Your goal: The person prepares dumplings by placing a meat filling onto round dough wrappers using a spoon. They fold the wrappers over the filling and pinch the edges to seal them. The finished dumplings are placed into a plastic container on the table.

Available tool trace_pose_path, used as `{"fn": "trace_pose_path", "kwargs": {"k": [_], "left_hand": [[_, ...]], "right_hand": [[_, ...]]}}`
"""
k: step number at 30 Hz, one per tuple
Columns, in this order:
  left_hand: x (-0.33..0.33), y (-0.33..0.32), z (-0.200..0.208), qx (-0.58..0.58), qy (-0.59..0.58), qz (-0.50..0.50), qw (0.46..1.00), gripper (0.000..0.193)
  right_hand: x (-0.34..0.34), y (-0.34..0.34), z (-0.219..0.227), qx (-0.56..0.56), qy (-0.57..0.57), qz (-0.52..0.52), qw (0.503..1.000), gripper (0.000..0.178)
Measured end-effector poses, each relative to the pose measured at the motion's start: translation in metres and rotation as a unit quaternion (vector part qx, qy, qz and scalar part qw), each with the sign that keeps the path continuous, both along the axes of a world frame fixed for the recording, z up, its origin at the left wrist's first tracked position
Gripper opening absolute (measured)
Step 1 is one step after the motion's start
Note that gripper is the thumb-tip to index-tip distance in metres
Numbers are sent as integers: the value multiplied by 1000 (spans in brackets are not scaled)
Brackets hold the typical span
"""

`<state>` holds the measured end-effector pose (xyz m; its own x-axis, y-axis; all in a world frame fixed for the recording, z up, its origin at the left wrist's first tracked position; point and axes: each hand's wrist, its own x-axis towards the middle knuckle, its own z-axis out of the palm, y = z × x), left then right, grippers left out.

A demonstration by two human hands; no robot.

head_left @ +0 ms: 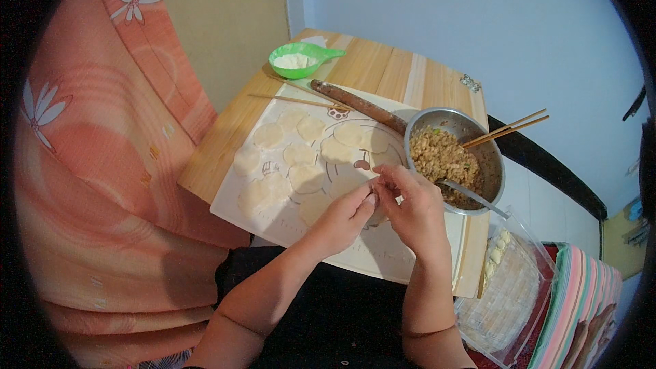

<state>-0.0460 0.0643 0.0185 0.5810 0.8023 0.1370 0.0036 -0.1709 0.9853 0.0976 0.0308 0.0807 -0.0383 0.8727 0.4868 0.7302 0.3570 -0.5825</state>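
My left hand (347, 217) and my right hand (413, 208) meet over the near side of a white dough mat (383, 260), fingers pinched together. Between them is a dumpling (376, 216), mostly hidden by the fingers and in shadow. Round, flat dough wrappers (269, 136) lie across the mat to the left of my hands and beyond them, several overlapping. Just past my right hand stands a steel bowl (497, 184) of brown minced filling (444, 157). A metal spoon (476, 197) and a pair of chopsticks (509, 130) rest in it.
A wooden rolling pin (359, 104) and thin sticks (294, 100) lie along the mat's far side. At the table's (389, 61) far corner sits a green scoop (321, 56) of white flour. Right of the table, a clear plastic tray (495, 307) holds finished dumplings (499, 249). An orange curtain (123, 164) hangs left.
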Motion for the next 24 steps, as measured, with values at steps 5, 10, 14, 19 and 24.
{"fn": "trace_pose_path", "kwargs": {"k": [5, 10, 14, 19, 24], "left_hand": [[-2, 1, 8, -169, -102, 18, 980, 42], [-3, 4, 14, -385, -294, -14, 875, 40], [-3, 8, 10, -427, -359, 17, 830, 35], [-1, 5, -1, -390, -384, -12, 837, 30], [5, -4, 7, -368, -361, 45, 856, 28]], "right_hand": [[5, 1, -2, -59, 250, 13, 966, 28], [11, -1, -3, -146, 327, 11, 934, 26], [6, -6, 7, -200, 219, -19, 955, 33], [-7, -6, -9, -203, 132, 51, 969, 54], [-12, -5, -12, -181, 108, 37, 977, 65]]}}
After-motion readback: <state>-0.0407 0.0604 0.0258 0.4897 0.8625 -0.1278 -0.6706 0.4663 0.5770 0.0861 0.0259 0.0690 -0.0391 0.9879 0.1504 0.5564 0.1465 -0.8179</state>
